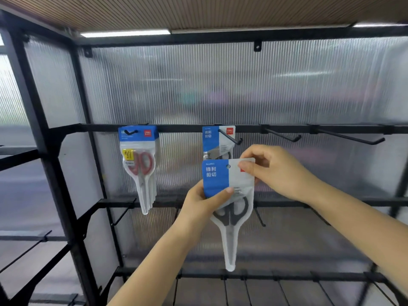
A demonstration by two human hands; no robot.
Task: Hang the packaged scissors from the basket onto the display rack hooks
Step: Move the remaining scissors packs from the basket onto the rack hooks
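I hold a pack of black-handled scissors (229, 206), blue and white card on top, upright in front of the rack. My left hand (203, 204) grips its lower left side, thumb across the card. My right hand (271, 171) pinches the pack's top right corner. Its hang hole sits just below the second hook (231, 139), where another black-handled scissors pack (217, 140) hangs behind. Red-handled scissors packs (141, 164) hang on the first hook (130, 131) at the left. The basket is out of view.
Two bare hooks (284, 135) (351, 139) stick out from the black rail (181, 128) to the right. Lower rails with more hooks (259, 217) run below. A black frame post (44, 133) stands at the left, with ribbed translucent panels behind.
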